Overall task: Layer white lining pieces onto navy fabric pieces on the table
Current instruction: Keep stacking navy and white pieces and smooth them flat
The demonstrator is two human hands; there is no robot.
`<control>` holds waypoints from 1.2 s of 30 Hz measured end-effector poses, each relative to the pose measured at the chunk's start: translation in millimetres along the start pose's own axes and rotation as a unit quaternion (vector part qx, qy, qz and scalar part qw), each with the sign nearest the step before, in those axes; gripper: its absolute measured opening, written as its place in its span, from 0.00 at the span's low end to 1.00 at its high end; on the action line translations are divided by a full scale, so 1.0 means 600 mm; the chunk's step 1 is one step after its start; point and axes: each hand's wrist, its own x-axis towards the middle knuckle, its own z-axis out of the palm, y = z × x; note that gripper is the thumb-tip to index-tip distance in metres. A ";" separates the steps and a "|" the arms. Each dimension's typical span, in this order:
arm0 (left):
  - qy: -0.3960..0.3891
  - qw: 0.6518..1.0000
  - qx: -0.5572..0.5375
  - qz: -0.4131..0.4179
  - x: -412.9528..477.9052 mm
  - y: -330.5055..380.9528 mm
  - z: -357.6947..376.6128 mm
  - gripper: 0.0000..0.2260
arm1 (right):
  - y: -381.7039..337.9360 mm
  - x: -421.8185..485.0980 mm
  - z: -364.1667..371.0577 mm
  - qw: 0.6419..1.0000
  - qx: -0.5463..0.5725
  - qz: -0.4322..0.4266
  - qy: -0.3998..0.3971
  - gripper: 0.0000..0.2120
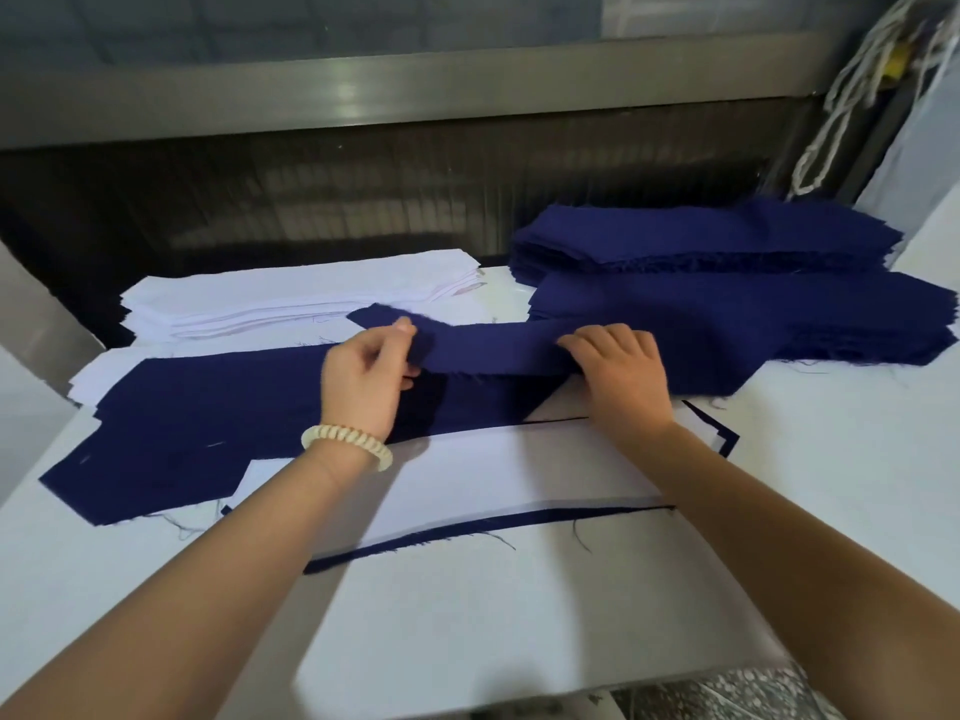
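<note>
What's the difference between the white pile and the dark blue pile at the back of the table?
Colour: the white pile is pale lining, the navy pile is dark fabric.
Side: the white pile sits back left, the navy pile back right.
Build: the white pile looks lower with clean edges; the navy pile looks thicker, with frayed, thready edges.
Both are stacks of cut pieces lying on the table.

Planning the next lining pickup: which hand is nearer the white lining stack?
Left. The left hand pinches the navy piece just in front of the white lining stack; the right hand grips it farther right, by the navy stack.
</note>
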 end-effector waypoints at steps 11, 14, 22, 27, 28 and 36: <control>0.027 0.998 0.038 -0.049 -0.030 -0.051 -0.128 0.17 | 0.073 -0.041 -0.021 0.995 -0.041 0.044 -0.081 0.15; -0.010 0.996 0.069 -0.057 -0.043 -0.058 -0.165 0.19 | 0.076 -0.065 -0.035 1.000 -0.011 0.008 -0.017 0.13; -0.065 0.983 0.157 -0.066 -0.078 -0.079 -0.218 0.08 | 0.082 -0.123 -0.070 0.991 -0.012 -0.133 -0.005 0.29; -0.068 0.975 0.203 -0.052 -0.090 -0.089 -0.220 0.07 | 0.084 -0.140 -0.070 0.993 0.007 -0.118 -0.026 0.28; -0.071 0.974 0.210 -0.055 -0.091 -0.092 -0.221 0.07 | 0.084 -0.143 -0.068 0.993 0.008 -0.114 -0.027 0.29; -0.049 0.973 0.219 -0.046 -0.094 -0.104 -0.231 0.10 | 0.084 -0.150 -0.061 0.997 0.019 -0.076 -0.020 0.29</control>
